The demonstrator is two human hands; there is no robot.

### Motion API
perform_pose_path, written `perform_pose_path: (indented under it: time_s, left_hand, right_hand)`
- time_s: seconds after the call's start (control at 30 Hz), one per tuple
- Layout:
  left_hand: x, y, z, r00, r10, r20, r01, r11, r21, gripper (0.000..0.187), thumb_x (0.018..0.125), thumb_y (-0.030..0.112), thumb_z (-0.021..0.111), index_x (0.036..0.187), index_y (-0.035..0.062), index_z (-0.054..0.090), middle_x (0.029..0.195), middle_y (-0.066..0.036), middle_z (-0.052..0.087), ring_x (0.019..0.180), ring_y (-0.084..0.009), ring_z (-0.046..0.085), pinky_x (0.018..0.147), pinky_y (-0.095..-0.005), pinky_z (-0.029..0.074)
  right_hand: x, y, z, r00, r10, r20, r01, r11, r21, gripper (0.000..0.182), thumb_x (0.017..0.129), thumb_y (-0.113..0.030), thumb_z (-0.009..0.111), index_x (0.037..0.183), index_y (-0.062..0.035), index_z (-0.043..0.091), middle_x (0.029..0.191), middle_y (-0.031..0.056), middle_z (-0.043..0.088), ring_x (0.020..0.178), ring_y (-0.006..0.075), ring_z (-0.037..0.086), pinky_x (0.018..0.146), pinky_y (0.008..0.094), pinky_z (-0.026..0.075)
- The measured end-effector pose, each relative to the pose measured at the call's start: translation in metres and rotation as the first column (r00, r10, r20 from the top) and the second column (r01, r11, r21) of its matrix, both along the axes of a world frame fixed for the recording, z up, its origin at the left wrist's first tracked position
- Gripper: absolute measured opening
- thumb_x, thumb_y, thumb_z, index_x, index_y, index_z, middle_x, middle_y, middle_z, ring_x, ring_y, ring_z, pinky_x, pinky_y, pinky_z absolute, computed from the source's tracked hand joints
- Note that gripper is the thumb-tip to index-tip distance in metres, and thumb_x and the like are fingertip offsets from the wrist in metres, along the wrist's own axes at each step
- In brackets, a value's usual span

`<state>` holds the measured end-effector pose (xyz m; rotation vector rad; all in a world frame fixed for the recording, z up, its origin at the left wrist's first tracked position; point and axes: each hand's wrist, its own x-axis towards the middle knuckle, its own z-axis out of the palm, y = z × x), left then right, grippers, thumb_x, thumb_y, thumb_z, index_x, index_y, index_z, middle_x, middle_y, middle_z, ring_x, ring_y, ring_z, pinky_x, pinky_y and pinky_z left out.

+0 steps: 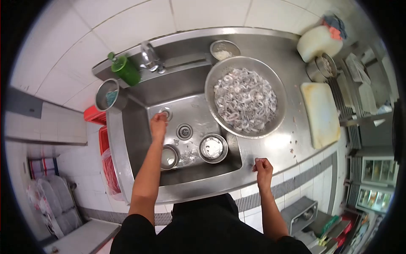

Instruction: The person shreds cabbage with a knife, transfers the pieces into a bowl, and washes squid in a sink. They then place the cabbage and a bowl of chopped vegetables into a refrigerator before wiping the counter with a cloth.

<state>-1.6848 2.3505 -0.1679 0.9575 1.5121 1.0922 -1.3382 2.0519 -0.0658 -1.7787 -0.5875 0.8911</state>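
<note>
My left hand (158, 125) reaches into the steel sink (192, 112), its fingers closed beside a small round metal piece (167, 113) on the sink floor. Whether the fingertips grip that piece is hidden. My right hand (264, 168) hovers by the counter's front edge, fingers curled in, with no object visible in it. Two metal bowls stand in the sink: one (212, 148) at the front right, and a smaller one (169, 157) partly behind my left forearm. A wide steel basin (280, 110) of cut, greyish, ring-like pieces (245, 99) overlaps the sink's right rim.
A faucet (150, 59), a green bottle (125, 70) and a metal pot (111, 96) line the sink's back left. A small bowl (224, 50) stands behind the basin. At right lie a stained cutting board (320, 115) and a steel container (320, 67). Red crates (95, 115) stand left.
</note>
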Motion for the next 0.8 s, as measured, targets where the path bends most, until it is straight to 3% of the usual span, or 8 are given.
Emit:
perform_pose_path:
  time_s: [0.13, 0.27, 0.4, 0.43, 0.47, 0.53, 0.6, 0.8]
  left_hand:
    - [-0.013, -0.002, -0.047, 0.923, -0.155, -0.353, 0.138, 0.988, -0.073, 0.037, 0.088, 0.034, 0.064, 0.066, 0.0034, 0.064, 0.062, -0.003, 0.06, 0.059, -0.0091, 0.05, 0.053, -0.0301, 0.037]
    - [0.007, -0.062, -0.094, 0.921, -0.367, -0.132, 0.324, 0.909, -0.263, 0.042, 0.092, 0.032, 0.061, 0.062, 0.0021, 0.059, 0.059, -0.004, 0.056, 0.048, -0.0151, 0.045, 0.051, -0.0335, 0.037]
    - [0.056, -0.146, -0.047, 0.839, -0.342, -0.422, 0.438, 0.885, 0.154, 0.027, 0.094, 0.024, 0.061, 0.078, 0.0017, 0.062, 0.06, -0.007, 0.054, 0.055, -0.0181, 0.05, 0.054, -0.0362, 0.041]
    - [0.086, -0.177, -0.004, 0.792, -0.489, -0.366, 0.572, 0.804, 0.162, 0.022, 0.093, 0.022, 0.062, 0.084, 0.0021, 0.063, 0.07, -0.009, 0.059, 0.064, -0.0209, 0.055, 0.061, -0.0369, 0.044]
    - [0.111, -0.204, 0.033, 0.733, -0.605, -0.312, 0.67, 0.722, 0.175, 0.018, 0.092, 0.02, 0.062, 0.089, 0.0026, 0.064, 0.08, -0.011, 0.063, 0.073, -0.0237, 0.06, 0.067, -0.0377, 0.048]
    - [0.162, -0.232, 0.072, 0.604, -0.663, -0.442, 0.792, 0.434, 0.43, 0.027, 0.09, 0.019, 0.063, 0.11, 0.0019, 0.063, 0.112, -0.018, 0.061, 0.103, -0.0351, 0.059, 0.09, -0.0444, 0.048]
    - [0.218, -0.256, 0.091, 0.488, -0.585, -0.647, 0.869, 0.254, 0.425, 0.055, 0.089, 0.024, 0.064, 0.136, 0.0005, 0.047, 0.139, -0.025, 0.044, 0.129, -0.0442, 0.042, 0.109, -0.0521, 0.034]
    - [0.434, -0.181, 0.043, 0.467, -0.329, -0.821, 0.869, 0.346, 0.355, 0.073, 0.092, 0.038, 0.058, 0.148, -0.0002, 0.03, 0.15, -0.03, 0.029, 0.138, -0.0446, 0.03, 0.116, -0.055, 0.02]
  right_hand:
    - [0.017, -0.051, 0.003, 0.918, -0.08, 0.388, 0.147, 0.978, -0.146, 0.037, 0.096, -0.028, 0.062, 0.072, 0.0003, 0.06, 0.064, 0.0036, 0.057, 0.058, 0.0086, 0.047, 0.057, 0.0271, 0.04]
    - [0.028, -0.161, -0.022, 0.87, -0.301, 0.391, 0.415, 0.874, -0.251, 0.038, 0.097, -0.031, 0.057, 0.078, 0.0021, 0.061, 0.062, 0.0057, 0.057, 0.054, 0.0118, 0.053, 0.052, 0.0292, 0.043]
    - [0.003, -0.338, -0.099, 0.827, -0.156, 0.541, 0.495, 0.659, -0.567, 0.026, 0.095, -0.026, 0.057, 0.101, -0.0019, 0.066, 0.066, 0.007, 0.064, 0.057, 0.0173, 0.063, 0.053, 0.029, 0.049]
    - [-0.017, -0.461, -0.177, 0.917, 0.08, 0.392, 0.262, 0.621, -0.739, 0.024, 0.094, -0.025, 0.058, 0.104, -0.0044, 0.066, 0.07, 0.0056, 0.066, 0.059, 0.0165, 0.064, 0.052, 0.0294, 0.05]
    - [-0.025, -0.514, -0.218, 0.986, -0.135, 0.1, 0.152, 0.473, -0.868, 0.024, 0.094, -0.026, 0.058, 0.107, -0.0067, 0.066, 0.072, 0.0046, 0.065, 0.057, 0.016, 0.063, 0.051, 0.0309, 0.052]
    - [-0.055, -0.449, -0.107, 0.732, -0.652, -0.196, 0.146, 0.432, -0.89, 0.025, 0.096, -0.026, 0.058, 0.11, -0.0068, 0.065, 0.074, 0.0037, 0.064, 0.059, 0.0151, 0.064, 0.051, 0.0306, 0.052]
    - [-0.049, -0.447, -0.117, 0.745, -0.615, -0.259, 0.111, 0.498, -0.86, 0.026, 0.096, -0.026, 0.057, 0.111, -0.0052, 0.064, 0.076, 0.0041, 0.064, 0.06, 0.0152, 0.064, 0.052, 0.0302, 0.052]
    - [0.032, -0.405, -0.112, 0.83, -0.439, -0.345, 0.175, 0.791, -0.587, 0.032, 0.097, -0.027, 0.058, 0.114, -0.0005, 0.061, 0.084, 0.0069, 0.066, 0.068, 0.0159, 0.065, 0.058, 0.0286, 0.052]
